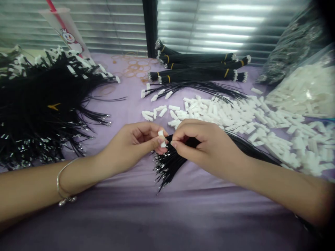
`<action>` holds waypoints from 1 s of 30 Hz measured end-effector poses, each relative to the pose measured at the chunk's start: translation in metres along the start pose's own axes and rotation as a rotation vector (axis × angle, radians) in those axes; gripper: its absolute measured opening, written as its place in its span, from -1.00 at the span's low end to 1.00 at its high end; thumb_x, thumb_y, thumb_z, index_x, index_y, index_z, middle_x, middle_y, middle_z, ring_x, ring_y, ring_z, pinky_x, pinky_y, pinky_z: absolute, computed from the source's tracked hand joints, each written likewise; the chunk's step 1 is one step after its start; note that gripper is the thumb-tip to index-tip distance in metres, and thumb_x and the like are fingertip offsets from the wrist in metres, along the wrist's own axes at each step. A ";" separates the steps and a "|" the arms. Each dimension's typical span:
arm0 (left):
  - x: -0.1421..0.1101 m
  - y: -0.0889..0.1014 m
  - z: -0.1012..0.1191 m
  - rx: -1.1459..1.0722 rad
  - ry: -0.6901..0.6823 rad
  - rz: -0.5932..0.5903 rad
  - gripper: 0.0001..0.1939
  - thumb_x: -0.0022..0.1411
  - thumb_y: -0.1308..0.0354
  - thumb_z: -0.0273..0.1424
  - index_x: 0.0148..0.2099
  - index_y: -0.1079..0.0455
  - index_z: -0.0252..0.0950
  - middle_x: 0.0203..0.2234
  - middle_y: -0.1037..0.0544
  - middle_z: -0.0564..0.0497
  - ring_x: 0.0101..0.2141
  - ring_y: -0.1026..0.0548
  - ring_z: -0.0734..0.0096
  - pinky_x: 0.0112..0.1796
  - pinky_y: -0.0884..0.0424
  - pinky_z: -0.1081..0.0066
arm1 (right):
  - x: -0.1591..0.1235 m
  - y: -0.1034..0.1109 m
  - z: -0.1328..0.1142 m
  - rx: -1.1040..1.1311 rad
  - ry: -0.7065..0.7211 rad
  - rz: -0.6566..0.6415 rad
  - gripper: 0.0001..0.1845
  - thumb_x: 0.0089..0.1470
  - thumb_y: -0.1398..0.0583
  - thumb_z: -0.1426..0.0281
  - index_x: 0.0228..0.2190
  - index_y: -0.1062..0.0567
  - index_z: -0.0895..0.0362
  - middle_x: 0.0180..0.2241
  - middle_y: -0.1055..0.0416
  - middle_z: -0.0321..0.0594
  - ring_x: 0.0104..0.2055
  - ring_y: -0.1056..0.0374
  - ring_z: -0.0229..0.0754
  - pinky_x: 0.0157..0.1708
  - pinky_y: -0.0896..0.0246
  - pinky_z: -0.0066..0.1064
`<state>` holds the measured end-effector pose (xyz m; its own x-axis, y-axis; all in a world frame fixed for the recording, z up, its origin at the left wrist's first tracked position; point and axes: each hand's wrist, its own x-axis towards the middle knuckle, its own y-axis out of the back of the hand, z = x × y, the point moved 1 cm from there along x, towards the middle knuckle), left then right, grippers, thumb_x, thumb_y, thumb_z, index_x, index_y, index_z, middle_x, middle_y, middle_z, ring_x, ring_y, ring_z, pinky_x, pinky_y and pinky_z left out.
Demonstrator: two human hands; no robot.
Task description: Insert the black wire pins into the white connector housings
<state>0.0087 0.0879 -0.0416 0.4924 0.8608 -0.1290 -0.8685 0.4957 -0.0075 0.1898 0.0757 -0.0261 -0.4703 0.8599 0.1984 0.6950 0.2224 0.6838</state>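
Between the thumb and fingers of my left hand [141, 141] is a small white plastic connector housing [162, 138], held roughly upright. My right hand [197, 139] is closed in a pinch just to the right of it, fingertips a short gap from the housing. Whatever sits in that pinch is too small to make out. Under and behind both hands lies a bundle of black wires [174, 164], their silver crimped ends fanned toward the lower left. Past my right hand, a loose heap of white connector housings [222, 111] spreads to the right.
Black wires with white housings [31, 90] are piled at left. Banded wire bundles [196, 75] lie at the back, near rubber bands [133, 68]. A plastic cup [62, 31] with a straw stands back left. Clear bags [309, 83] fill the back right. Purple cloth [146, 216] covers the surface.
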 end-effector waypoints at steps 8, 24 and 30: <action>0.001 -0.001 0.001 -0.005 0.011 0.005 -0.92 0.15 -0.18 -0.48 -0.26 -0.42 -0.37 -0.48 -0.55 0.11 -0.45 -0.51 0.63 -0.34 -0.46 0.70 | -0.002 0.004 0.001 0.078 -0.029 0.034 -0.88 -0.09 -0.18 0.58 -0.58 -0.47 0.18 -0.53 -0.35 -0.37 -0.49 -0.23 -0.43 -0.49 -0.12 -0.55; 0.000 -0.001 0.001 -0.022 0.044 0.020 -0.95 0.15 -0.17 -0.49 -0.29 -0.41 -0.38 -0.52 -0.54 0.11 -0.47 -0.51 0.64 -0.37 -0.44 0.72 | 0.001 -0.004 0.002 -0.022 0.017 0.002 -0.83 0.01 -0.16 0.53 -0.59 -0.41 0.20 -0.56 -0.28 -0.37 -0.49 -0.18 -0.43 -0.47 -0.05 -0.55; 0.001 -0.001 0.001 -0.003 0.042 0.028 -0.91 0.12 -0.20 -0.46 -0.29 -0.41 -0.36 -0.50 -0.55 0.08 -0.45 -0.53 0.56 -0.35 -0.46 0.62 | -0.001 -0.002 0.001 -0.065 -0.002 -0.042 -0.88 0.04 -0.14 0.50 -0.51 -0.40 0.18 -0.50 -0.30 -0.35 -0.43 -0.19 -0.39 -0.42 -0.06 -0.54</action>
<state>0.0097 0.0882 -0.0404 0.4653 0.8685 -0.1707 -0.8820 0.4713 -0.0066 0.1892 0.0745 -0.0281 -0.4975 0.8511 0.1674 0.6377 0.2280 0.7358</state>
